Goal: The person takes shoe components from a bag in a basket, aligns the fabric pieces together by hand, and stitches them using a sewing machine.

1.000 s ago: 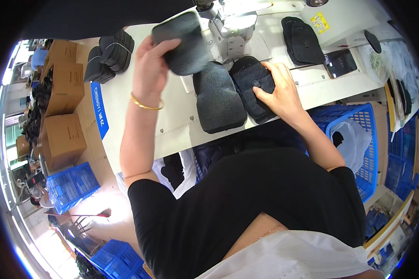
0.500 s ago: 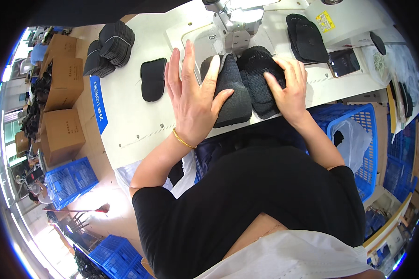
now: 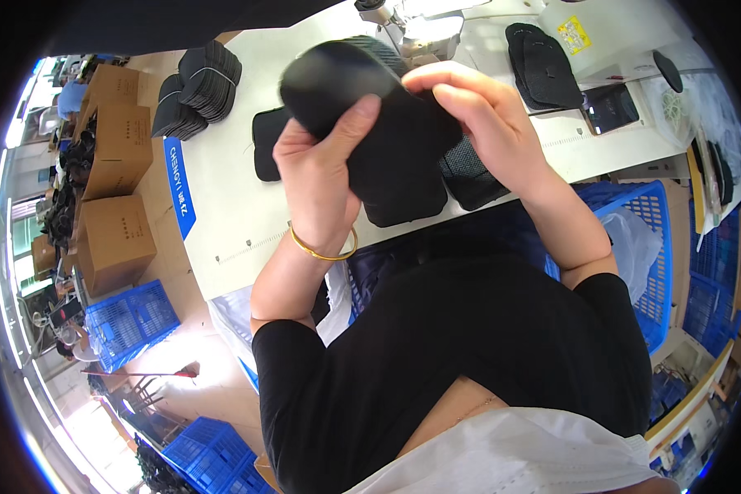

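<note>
A smooth black pad, rounded at the top, is raised over the sewing table in my left hand, its thumb pressed on the face. My right hand has its fingertips closed at the pad's right edge; its thumb is hidden. Below them a dark panel reaches the table's front edge; I cannot tell whether it joins the raised pad. A black mesh-textured piece lies partly under my right hand. Left of my left hand, another black pad rests on the table, partly covered.
A sewing machine head stands behind my hands. Tied stacks of black pieces sit at the table's far left. More black pieces and a phone lie at the right. A blue basket stands below the table's right side.
My left hand has gone from spread fingers over the pieces to gripping a raised pad, its smooth face now showing. My right hand has moved up and left to that pad's edge.
</note>
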Available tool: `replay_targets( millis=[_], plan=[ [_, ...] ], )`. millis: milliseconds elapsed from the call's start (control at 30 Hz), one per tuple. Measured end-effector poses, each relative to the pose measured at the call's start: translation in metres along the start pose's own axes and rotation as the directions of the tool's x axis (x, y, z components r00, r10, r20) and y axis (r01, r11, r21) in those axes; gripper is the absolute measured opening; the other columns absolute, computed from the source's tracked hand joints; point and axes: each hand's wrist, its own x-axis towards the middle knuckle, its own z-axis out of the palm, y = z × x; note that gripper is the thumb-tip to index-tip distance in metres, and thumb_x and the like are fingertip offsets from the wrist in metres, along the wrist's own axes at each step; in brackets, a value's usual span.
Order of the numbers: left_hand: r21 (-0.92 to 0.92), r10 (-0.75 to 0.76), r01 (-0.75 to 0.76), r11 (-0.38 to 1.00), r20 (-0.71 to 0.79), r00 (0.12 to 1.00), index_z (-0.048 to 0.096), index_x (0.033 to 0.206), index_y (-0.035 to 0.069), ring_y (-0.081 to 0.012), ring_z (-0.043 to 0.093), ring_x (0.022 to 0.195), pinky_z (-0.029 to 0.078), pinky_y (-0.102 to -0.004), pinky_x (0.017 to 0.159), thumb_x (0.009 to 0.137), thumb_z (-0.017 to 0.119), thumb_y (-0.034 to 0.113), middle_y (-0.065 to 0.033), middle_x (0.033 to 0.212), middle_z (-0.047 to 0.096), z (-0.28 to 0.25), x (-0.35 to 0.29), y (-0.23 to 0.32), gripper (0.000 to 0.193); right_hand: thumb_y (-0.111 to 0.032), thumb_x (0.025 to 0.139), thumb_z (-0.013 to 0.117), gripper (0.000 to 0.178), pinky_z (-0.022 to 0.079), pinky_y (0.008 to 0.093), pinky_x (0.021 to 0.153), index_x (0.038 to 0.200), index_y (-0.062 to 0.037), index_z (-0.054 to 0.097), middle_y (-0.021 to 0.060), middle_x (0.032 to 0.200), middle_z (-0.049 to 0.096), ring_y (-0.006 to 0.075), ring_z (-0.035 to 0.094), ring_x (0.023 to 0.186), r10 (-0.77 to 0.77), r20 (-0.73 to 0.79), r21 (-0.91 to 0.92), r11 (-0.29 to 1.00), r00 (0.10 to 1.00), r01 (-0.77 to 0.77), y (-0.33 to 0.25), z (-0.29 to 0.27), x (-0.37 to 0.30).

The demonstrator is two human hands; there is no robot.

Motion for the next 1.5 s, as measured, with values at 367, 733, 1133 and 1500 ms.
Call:
replay_targets(
  millis=[367,733,1133,1500],
  plan=[
    [0.013,0.068,-0.068,0.998,-0.029,0.997,0.065,0.100,0.001,-0.0127,0.065,0.084,0.054,-0.0253,0.079,0.082,0.072,-0.006,-0.0054,0.095,0.069,-0.009,0.016,-0.004,0.021,-0.005,0.089,0.065,0.011,0.051,0.0202,0.063,0.096,0.0030,0.066,0.0031,0.082,0.066,0.0067,0.064,0.070,0.075,-0.120,0.064,0.996,0.990,-0.068,0.010,0.008,-0.022],
    [0.141,0.026,-0.034,0.989,0.062,0.998,0.064,0.101,-0.004,-0.0145,0.065,0.083,0.053,-0.0271,0.078,0.081,0.072,-0.005,-0.0079,0.095,0.069,-0.005,0.057,0.001,0.022,-0.011,0.094,0.060,0.017,0.056,0.0245,0.059,0.099,0.0048,0.064,0.0155,0.086,0.071,0.0153,0.069,0.066,0.272,0.053,0.143,0.950,0.961,-0.277,0.007,-0.013,0.001],
    [0.346,-0.019,-0.030,0.938,0.137,0.990,0.064,0.104,-0.006,-0.0213,0.068,0.090,0.056,-0.0314,0.084,0.081,0.071,-0.005,-0.0142,0.101,0.069,-0.007,0.114,0.014,0.025,-0.015,0.095,0.057,0.023,0.055,0.0252,0.055,0.088,0.0055,0.063,0.0157,0.085,0.072,0.0167,0.068,0.062,0.134,-0.045,0.087,0.988,0.990,-0.130,0.009,-0.012,0.023],
    [0.606,0.587,-0.772,0.189,0.561,0.584,0.063,0.105,-0.003,-0.0252,0.059,0.100,0.047,-0.0344,0.088,0.071,0.076,0.006,-0.0143,0.109,0.062,-0.002,0.073,0.006,0.037,-0.014,0.095,0.056,0.022,0.051,0.0232,0.051,0.086,0.0053,0.063,0.0135,0.080,0.071,0.0134,0.066,0.058,0.097,-0.069,0.079,0.993,0.993,-0.091,0.015,-0.010,0.024]
  ],
)
